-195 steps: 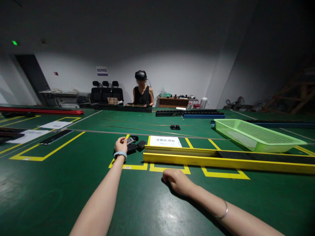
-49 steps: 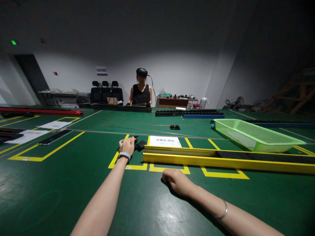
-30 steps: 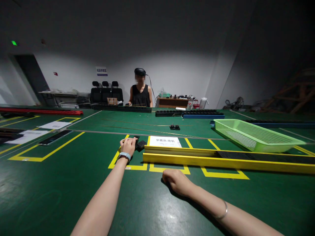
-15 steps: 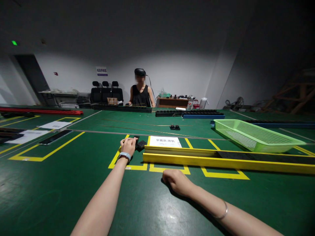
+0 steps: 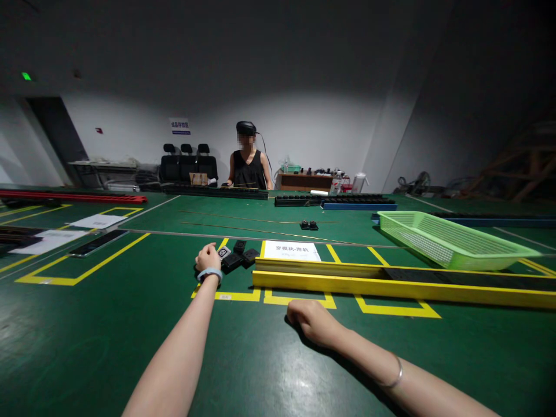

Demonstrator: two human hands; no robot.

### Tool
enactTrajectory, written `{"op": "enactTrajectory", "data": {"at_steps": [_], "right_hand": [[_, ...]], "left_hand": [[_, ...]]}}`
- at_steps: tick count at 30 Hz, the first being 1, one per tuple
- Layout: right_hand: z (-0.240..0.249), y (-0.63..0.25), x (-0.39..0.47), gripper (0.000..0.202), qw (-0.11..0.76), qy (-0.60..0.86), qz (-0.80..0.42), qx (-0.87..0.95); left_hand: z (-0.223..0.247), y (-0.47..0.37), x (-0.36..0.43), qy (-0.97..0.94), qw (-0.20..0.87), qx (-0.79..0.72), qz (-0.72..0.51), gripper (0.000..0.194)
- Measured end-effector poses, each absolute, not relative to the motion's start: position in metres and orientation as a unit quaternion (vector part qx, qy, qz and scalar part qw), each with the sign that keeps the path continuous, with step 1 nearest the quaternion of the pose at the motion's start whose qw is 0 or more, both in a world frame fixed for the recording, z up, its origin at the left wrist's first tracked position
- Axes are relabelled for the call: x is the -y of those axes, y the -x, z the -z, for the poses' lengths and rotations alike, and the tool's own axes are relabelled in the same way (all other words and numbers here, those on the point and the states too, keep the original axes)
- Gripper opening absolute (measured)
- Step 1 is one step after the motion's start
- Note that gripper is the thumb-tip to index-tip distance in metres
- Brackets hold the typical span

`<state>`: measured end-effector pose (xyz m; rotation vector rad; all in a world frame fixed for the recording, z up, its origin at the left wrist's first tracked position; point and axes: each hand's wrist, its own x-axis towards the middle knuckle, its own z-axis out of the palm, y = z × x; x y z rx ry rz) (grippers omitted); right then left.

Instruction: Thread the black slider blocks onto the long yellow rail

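Note:
My left hand (image 5: pixel 207 258), with a light-blue band at the wrist, is closed at the left side of a small cluster of black modules (image 5: pixel 233 262). Its curled fingers are against a socket module (image 5: pixel 224 253) whose pale, slotted face is turned up and to the right; the grip itself is partly hidden. Two more modules lie to the right, near the end of a long yellow rail (image 5: pixel 347 281). In front of this rail my right hand (image 5: pixel 310 320) rests on the green table as a loose fist, and nothing shows in it.
A black strip (image 5: pixel 460 278) lies along the rail's right part. Behind it stands a green basket (image 5: pixel 452 255). A printed sheet (image 5: pixel 292 251), thin rods (image 5: pixel 260 230) and two small black parts (image 5: pixel 308 225) lie farther back. A phone (image 5: pixel 99 242) is at left; a person (image 5: pixel 248 165) is across the table.
My left hand has moved left, from over the black modules to their left side, and the slotted module face now shows by its fingers. My right hand has stayed still.

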<state>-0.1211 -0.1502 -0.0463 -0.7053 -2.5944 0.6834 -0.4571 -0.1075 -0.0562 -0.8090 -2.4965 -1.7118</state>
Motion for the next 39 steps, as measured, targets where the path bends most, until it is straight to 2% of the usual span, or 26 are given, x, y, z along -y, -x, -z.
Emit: {"op": "enactTrajectory", "data": {"at_steps": [6, 11, 16, 21, 24, 27, 30, 33, 39], "right_hand": [[0.048, 0.121, 0.15, 0.027, 0.181, 0.246, -0.236, 0.923], [0.049, 0.121, 0.149, 0.027, 0.187, 0.239, -0.234, 0.923], [0.05, 0.12, 0.148, 0.026, 0.188, 0.24, -0.232, 0.924], [0.051, 0.121, 0.148, 0.026, 0.187, 0.236, -0.23, 0.925], [0.049, 0.121, 0.149, 0.026, 0.19, 0.238, -0.228, 0.925], [0.047, 0.121, 0.149, 0.027, 0.191, 0.242, -0.232, 0.923], [0.047, 0.121, 0.15, 0.026, 0.188, 0.242, -0.237, 0.922], [0.048, 0.12, 0.149, 0.026, 0.191, 0.24, -0.236, 0.922], [0.048, 0.12, 0.15, 0.027, 0.189, 0.247, -0.227, 0.923]], "left_hand": [[0.065, 0.458, 0.103, 0.289, 0.01, 0.816, 0.501, 0.025], [0.067, 0.461, 0.1, 0.299, -0.009, 0.826, 0.479, 0.027], [0.073, 0.465, 0.1, 0.286, -0.008, 0.797, 0.532, 0.024], [0.065, 0.476, 0.099, 0.199, 0.02, 0.726, 0.658, 0.023], [0.036, 0.484, 0.098, 0.161, -0.083, 0.651, 0.738, 0.03], [-0.003, 0.484, 0.105, 0.23, -0.231, 0.552, 0.768, 0.032], [-0.037, 0.477, 0.122, 0.347, -0.346, 0.495, 0.717, 0.032], [-0.051, 0.468, 0.137, 0.423, -0.417, 0.496, 0.633, 0.04], [-0.028, 0.468, 0.134, 0.469, -0.509, 0.545, 0.472, 0.054]]}}
